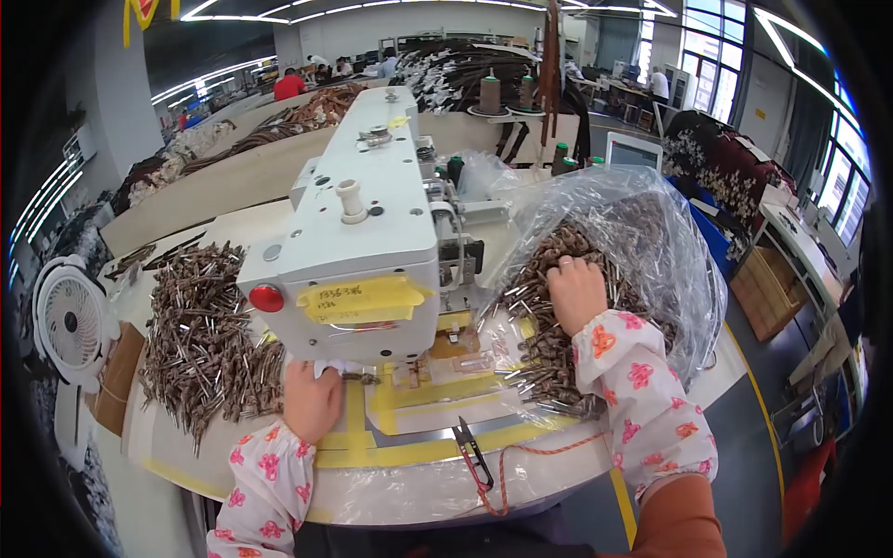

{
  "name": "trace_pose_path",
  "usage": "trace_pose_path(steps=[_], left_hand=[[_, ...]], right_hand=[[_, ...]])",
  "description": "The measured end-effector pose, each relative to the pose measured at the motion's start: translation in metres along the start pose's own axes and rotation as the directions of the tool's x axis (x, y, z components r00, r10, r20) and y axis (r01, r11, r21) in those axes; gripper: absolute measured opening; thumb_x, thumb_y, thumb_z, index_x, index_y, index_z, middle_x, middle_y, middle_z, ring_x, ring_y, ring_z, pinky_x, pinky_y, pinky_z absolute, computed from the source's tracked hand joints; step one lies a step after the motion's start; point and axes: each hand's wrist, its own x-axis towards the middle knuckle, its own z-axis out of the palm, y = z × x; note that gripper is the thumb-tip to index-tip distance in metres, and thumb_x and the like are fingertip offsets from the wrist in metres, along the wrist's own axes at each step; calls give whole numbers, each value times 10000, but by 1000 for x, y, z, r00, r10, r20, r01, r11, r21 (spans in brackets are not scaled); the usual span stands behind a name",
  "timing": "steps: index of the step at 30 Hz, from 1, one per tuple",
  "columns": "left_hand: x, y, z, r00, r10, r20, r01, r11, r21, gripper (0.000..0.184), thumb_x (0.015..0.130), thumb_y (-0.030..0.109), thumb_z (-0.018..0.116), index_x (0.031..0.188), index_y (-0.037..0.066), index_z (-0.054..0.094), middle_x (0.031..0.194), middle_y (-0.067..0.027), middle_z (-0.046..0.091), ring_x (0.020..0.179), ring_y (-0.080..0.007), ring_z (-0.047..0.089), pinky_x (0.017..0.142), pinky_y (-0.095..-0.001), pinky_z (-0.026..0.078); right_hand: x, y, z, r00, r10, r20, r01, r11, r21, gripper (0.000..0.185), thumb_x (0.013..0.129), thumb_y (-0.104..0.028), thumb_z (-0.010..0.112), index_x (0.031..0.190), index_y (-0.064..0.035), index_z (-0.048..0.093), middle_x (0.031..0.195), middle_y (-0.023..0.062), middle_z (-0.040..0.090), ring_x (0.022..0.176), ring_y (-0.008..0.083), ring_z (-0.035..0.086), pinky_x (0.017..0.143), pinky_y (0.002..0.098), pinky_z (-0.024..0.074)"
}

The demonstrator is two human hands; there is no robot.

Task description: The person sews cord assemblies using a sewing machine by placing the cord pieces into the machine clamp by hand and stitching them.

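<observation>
Tabletop [391, 479] across the lower centre of the frame carries a white sewing machine [358, 219], with a red button [266, 298] and handwritten yellow tape [358, 299] on its near end. Left hand [312, 402], in a flower-printed sleeve, is at centre-left of the frame, beside the machine head. A short brown piece [361, 378] lies just right of its fingertips; whether the left grip pinches it cannot be told. Right hand [576, 290], ringed on one finger, is right of centre, laid on a heap of brown pieces with metallic tips [549, 358] at the mouth of a clear plastic bag [693, 279]. Right-hand fingers are bent over the heap; whether that grip is closed on any piece cannot be told. Second heap of like pieces [200, 335] lies at the left of the frame, between the machine and a white fan [73, 321]. Thread snips [473, 456] lie at lower centre, blades apart, with an orange cord [549, 452] running from near their handles toward the right.
</observation>
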Motion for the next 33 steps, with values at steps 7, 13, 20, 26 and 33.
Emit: trace_pose_path(steps=[7, 13, 20, 26, 33], left_hand=[[15, 36, 53, 992, -47, 116, 71, 975, -212, 241, 730, 121, 606, 960, 56, 634, 991, -109, 604, 933, -287, 572, 703, -417, 483], [17, 26, 60, 999, 34, -21, -37, 982, -187, 292, 643, 56, 598, 930, 68, 651, 989, -112, 601, 927, -329, 562, 786, -418, 446], [17, 25, 46, 995, -41, 94, 88, 818, -569, 173, 784, 189, 638, 933, 107, 670, 886, -71, 638, 836, -279, 602, 741, -365, 471], [17, 29, 58, 999, -27, 38, 41, 906, -421, 228, 748, 164, 634, 971, 120, 628, 915, -60, 619, 903, -266, 579, 769, -401, 445], [13, 26, 62, 999, 28, -31, -36, 946, -321, 281, 709, 116, 635, 989, 122, 610, 953, -35, 607, 928, -244, 575, 779, -418, 443]], right_hand=[[10, -10, -13, 998, -65, -24, 68, 968, 240, 90, 701, -89, 595, 751, -39, 538, 791, 113, 557, 691, 265, 583, 595, 372, 476], [-1, -79, -63, 883, -442, 158, -134, 86, 987, 177, 702, -11, 616, 874, 20, 592, 760, 96, 616, 631, 191, 604, 587, 283, 485], [-27, -140, 6, 930, -346, 122, -113, 46, 992, 192, 713, 0, 626, 904, 6, 614, 770, 94, 623, 616, 158, 599, 569, 274, 486], [-27, -149, -10, 975, -118, 188, -164, 190, 968, 211, 721, -5, 643, 931, -13, 625, 750, 140, 603, 601, 229, 596, 557, 313, 481], [-23, -141, -4, 973, -200, 112, -74, 192, 979, 217, 737, -47, 657, 946, -5, 618, 670, 134, 585, 533, 240, 560, 515, 331, 455]])
